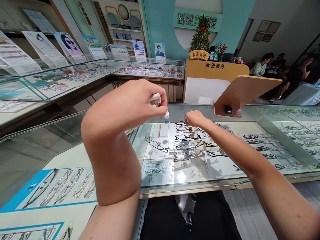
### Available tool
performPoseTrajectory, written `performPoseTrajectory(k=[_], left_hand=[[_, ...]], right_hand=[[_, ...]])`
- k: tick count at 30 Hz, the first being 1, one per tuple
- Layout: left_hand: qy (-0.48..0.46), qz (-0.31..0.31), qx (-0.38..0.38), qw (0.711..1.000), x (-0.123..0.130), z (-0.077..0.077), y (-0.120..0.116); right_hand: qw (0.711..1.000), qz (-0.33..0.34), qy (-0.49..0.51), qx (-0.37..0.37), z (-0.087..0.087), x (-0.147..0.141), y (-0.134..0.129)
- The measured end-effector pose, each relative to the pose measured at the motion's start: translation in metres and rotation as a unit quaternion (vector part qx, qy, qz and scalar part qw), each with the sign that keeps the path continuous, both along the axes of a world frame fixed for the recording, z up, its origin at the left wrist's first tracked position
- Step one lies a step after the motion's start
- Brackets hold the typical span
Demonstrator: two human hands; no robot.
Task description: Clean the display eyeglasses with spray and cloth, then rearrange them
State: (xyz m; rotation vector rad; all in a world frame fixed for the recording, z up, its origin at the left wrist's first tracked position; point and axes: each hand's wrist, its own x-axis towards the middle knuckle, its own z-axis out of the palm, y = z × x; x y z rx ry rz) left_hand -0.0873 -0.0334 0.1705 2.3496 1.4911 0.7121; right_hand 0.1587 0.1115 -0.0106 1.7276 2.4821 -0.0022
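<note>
Pinching a small dropper bottle (166, 117) and folded white cloth (155, 99) in the left grip (135, 103), above the glass worktop (200, 111); right grip (195, 118) pressed together, just beside black eyeglass frames (180, 123). Risking a dropped bottle through a slack pinch, knocking the frames below.

Rows of eyeglass frames (187, 137) are lying on printed cards inside the glass display bench (197, 113), while a small decorative tree (200, 35) is standing on the yellow cashier desk (215, 65) (its front lettering is Chinese) and seated people (260, 68) are waiting beyond it, near a teal wall (160, 20).
</note>
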Motion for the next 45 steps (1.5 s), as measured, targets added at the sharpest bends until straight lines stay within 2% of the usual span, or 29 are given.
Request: performPoseTrajectory(k=[4,7,11,15,17,22,25,29,32,34,37,40,45], left_hand=[[0.011,-0.006,0.001,1.0,0.0,0.001,-0.002],[0.02,0.0,0.005,1.0,0.002,0.002,-0.004],[0.018,0.002,0.011,1.0,0.006,0.004,-0.006],[-0.017,-0.01,0.037,0.999,0.013,0.003,-0.006],[-0.045,-0.004,0.059,0.997,0.017,0.002,-0.006],[-0.116,0.008,0.097,0.988,0.03,0.0,-0.006],[-0.143,0.004,0.108,0.984,0.037,-0.002,-0.001],[-0.167,-0.003,0.089,0.982,0.047,-0.008,0.014],[-0.229,-0.041,0.037,0.972,0.055,-0.016,0.028],[-0.238,-0.056,-0.004,0.97,0.059,-0.022,0.034],[-0.237,-0.085,-0.054,0.966,0.064,-0.029,0.04],[-0.301,-0.137,-0.08,0.94,0.067,-0.033,0.044],[-0.347,-0.136,-0.071,0.925,0.069,-0.039,0.057]], right_hand=[[0.999,-0.036,0.018,-0.025,0.0,-0.006,0.003],[0.996,-0.065,0.062,-0.022,0.009,-0.004,0.0],[0.984,-0.083,0.157,-0.008,0.034,0.008,-0.01],[0.964,-0.069,0.253,0.046,0.067,0.023,-0.028],[0.944,-0.042,0.313,0.09,0.083,0.029,-0.04],[0.841,0.079,0.505,0.175,0.114,0.034,-0.076],[0.819,0.115,0.527,0.194,0.126,0.034,-0.098],[0.822,0.16,0.498,0.225,0.134,0.034,-0.12],[0.823,0.18,0.479,0.246,0.137,0.034,-0.131],[0.819,0.19,0.477,0.257,0.138,0.035,-0.135],[0.81,0.202,0.485,0.261,0.139,0.035,-0.138],[0.804,0.208,0.49,0.264,0.14,0.036,-0.137],[0.798,0.2,0.489,0.29,0.138,0.037,-0.133]])
